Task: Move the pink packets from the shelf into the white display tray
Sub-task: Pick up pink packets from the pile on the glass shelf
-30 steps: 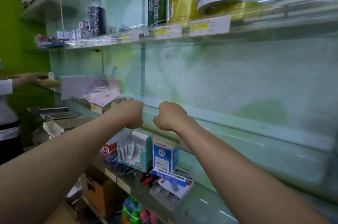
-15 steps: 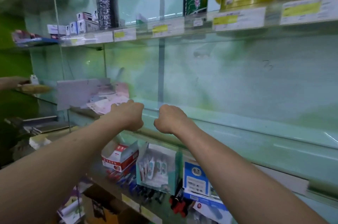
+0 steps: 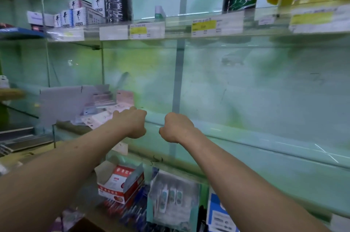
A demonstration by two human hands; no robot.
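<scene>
Wide free stretch along middle glass shelf (image 3: 265, 142), right of right hand (image 3: 176, 127), open back to the wall panel (image 3: 246, 89). Capped overhead by upper shelf (image 3: 208, 31) with price labels. Grey upright post (image 3: 177, 84) against the panel, straight behind the hands. Crowded on the left: white tray (image 3: 60, 103) at far left, pink packets (image 3: 102, 118) heaped just beyond left hand (image 3: 132, 123). Narrow gap between the two fists. Underneath, lower shelf packed with boxes (image 3: 121, 182), tight for reaching in.
</scene>
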